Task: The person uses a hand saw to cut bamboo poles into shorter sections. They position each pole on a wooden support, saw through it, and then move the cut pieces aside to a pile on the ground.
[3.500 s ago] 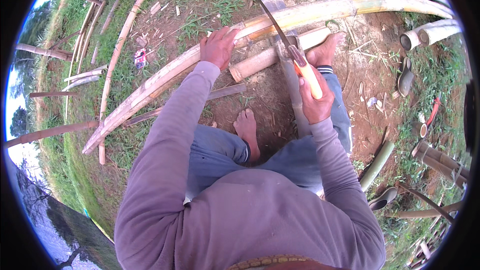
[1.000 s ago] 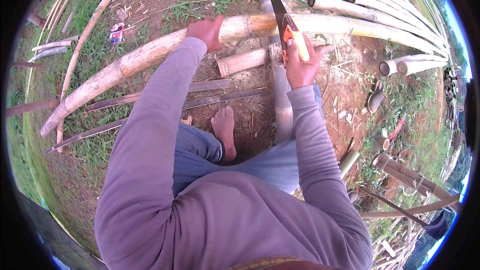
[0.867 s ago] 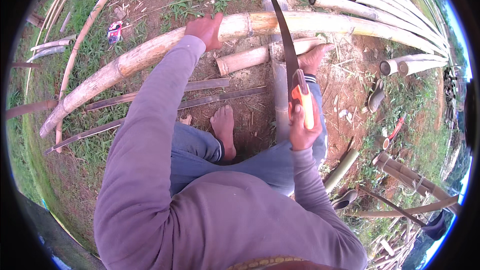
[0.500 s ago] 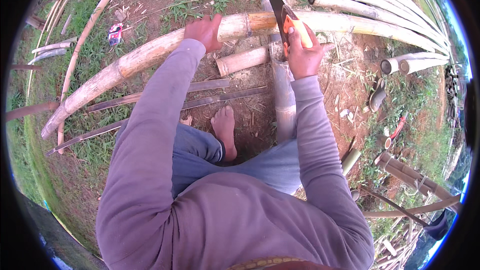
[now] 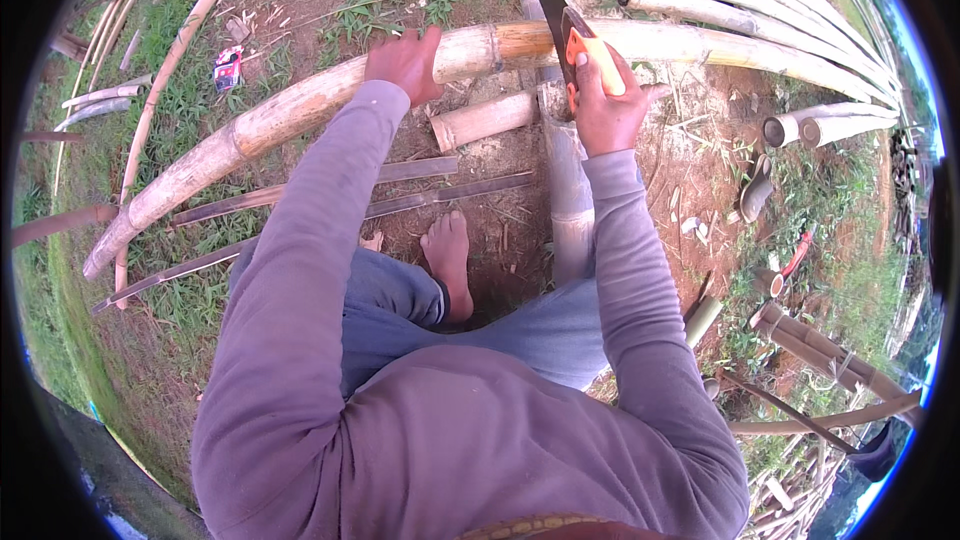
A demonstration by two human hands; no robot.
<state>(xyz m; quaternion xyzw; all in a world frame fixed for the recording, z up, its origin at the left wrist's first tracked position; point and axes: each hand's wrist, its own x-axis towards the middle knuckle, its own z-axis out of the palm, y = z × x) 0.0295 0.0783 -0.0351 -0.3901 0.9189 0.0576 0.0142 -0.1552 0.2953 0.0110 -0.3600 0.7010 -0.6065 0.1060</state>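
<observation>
Bamboo pole (image 5: 468, 52) lies crosswise, the saw (image 5: 572, 26) pointing away.

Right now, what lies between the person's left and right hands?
In the head view, a stretch of bamboo pole lies there, crossed by the saw in the right hand.

And no lettering, no number, no sign comes up readable here! The red-and-white packet (image 5: 228, 70) lies on the far side of the long bamboo pole (image 5: 520, 43), any print too small to make out.
</observation>
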